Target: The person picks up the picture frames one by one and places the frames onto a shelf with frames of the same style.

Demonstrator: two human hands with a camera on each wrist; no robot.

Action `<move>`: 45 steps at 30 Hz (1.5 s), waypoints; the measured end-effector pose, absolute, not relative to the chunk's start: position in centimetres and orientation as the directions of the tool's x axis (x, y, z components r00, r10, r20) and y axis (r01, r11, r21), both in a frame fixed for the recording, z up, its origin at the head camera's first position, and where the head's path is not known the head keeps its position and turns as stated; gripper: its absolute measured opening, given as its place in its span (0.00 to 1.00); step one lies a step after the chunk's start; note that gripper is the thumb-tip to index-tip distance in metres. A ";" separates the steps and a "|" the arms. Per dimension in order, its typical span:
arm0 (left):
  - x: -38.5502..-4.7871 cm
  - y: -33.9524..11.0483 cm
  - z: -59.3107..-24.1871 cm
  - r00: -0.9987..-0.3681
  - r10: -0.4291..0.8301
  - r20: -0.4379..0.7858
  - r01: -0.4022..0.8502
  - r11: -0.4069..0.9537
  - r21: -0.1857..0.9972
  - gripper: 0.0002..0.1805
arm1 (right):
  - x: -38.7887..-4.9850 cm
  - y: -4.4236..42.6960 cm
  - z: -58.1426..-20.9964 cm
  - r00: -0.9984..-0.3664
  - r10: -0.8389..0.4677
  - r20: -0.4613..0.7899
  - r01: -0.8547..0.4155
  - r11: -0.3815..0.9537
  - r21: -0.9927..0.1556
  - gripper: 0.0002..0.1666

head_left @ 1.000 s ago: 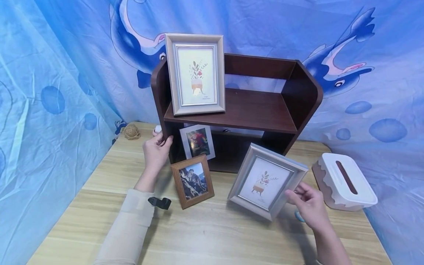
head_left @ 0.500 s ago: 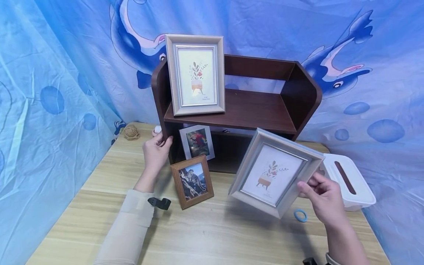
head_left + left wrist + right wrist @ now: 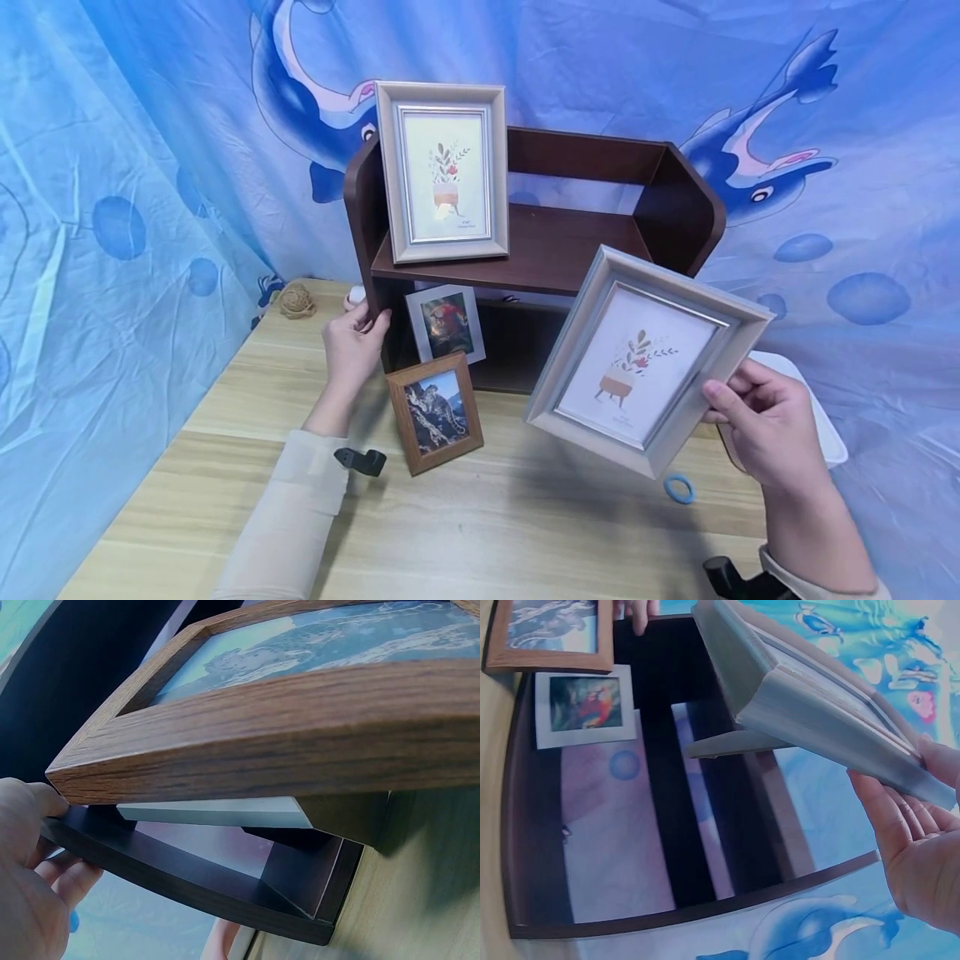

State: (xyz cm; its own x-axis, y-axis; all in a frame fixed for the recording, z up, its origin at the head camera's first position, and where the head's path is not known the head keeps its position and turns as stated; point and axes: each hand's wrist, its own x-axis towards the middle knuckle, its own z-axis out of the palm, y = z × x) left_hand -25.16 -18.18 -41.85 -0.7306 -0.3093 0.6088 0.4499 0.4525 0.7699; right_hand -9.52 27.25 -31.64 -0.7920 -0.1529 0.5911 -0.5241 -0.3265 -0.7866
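My right hand (image 3: 780, 429) holds a silver-beige picture frame (image 3: 637, 367) by its right edge, thumb on the front. The frame is tilted in the air before the right part of a dark brown two-tier shelf (image 3: 585, 158); its back stand sticks out in the right wrist view. With thumb and fingers, my left hand (image 3: 354, 346) grips the shelf's left side panel (image 3: 150, 870). A matching silver-beige frame (image 3: 444, 175) stands on the upper tier at left. Below it, a white frame with a parrot picture (image 3: 447, 325) stands behind a brown wooden frame (image 3: 437, 415).
A white-lidded tissue box (image 3: 828, 429) is partly hidden behind my right hand. A blue ring (image 3: 682, 502) lies on the wooden table (image 3: 450, 542). A twine ball (image 3: 297, 301) sits at back left. Blue dolphin-print cloth (image 3: 870, 167) hangs behind.
The right hand has lifted the silver-beige frame up and to the right, uncovering the blue ring and covering more of the tissue box. The left hand has stayed on the shelf side.
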 end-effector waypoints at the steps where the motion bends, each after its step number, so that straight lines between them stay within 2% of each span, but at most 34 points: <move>1: -25.2 -18.2 -41.8 -0.733 -0.308 0.607 0.450 0.450 0.771 0.12 | -9.6 27.3 -31.4 -0.786 -0.151 0.599 -0.522 -0.356 -0.775 0.22; 6: -25.1 -18.1 -41.8 -0.747 -0.298 0.595 0.443 0.443 0.779 0.12 | -10.0 27.2 -30.2 -0.784 -0.130 0.607 -0.536 -0.350 -0.768 0.21; 10: -25.1 -18.1 -41.8 -0.748 -0.297 0.594 0.441 0.446 0.779 0.12 | -10.2 26.8 -29.0 -0.794 -0.106 0.598 -0.553 -0.280 -0.785 0.22; 13: -25.2 -18.1 -41.8 -0.745 -0.299 0.596 0.441 0.450 0.777 0.11 | -10.7 26.7 -28.3 -0.792 -0.111 0.600 -0.552 -0.290 -0.782 0.22; 15: -25.2 -18.1 -41.8 -0.746 -0.300 0.595 0.439 0.451 0.777 0.12 | -11.1 26.8 -28.0 -0.788 -0.119 0.604 -0.536 -0.350 -0.768 0.21; 20: -25.1 -18.0 -41.8 -0.751 -0.300 0.589 0.432 0.452 0.781 0.12 | -12.2 26.7 -26.8 -0.807 -0.081 0.586 -0.519 -0.377 -0.767 0.18; 30: -25.1 -18.0 -41.8 -0.750 -0.306 0.586 0.428 0.451 0.783 0.11 | -14.2 26.2 -24.1 -0.852 -0.025 0.523 -0.511 -0.179 -0.841 0.15; 39: -25.0 -18.0 -41.8 -0.755 -0.308 0.579 0.422 0.448 0.789 0.11 | -15.5 26.5 -21.6 -0.848 -0.065 0.526 -0.500 -0.233 -0.834 0.14; 45: -25.1 -18.0 -41.6 -0.758 -0.321 0.568 0.401 0.457 0.794 0.12 | -16.9 26.2 -19.8 -0.843 -0.038 0.536 -0.512 -0.247 -0.823 0.18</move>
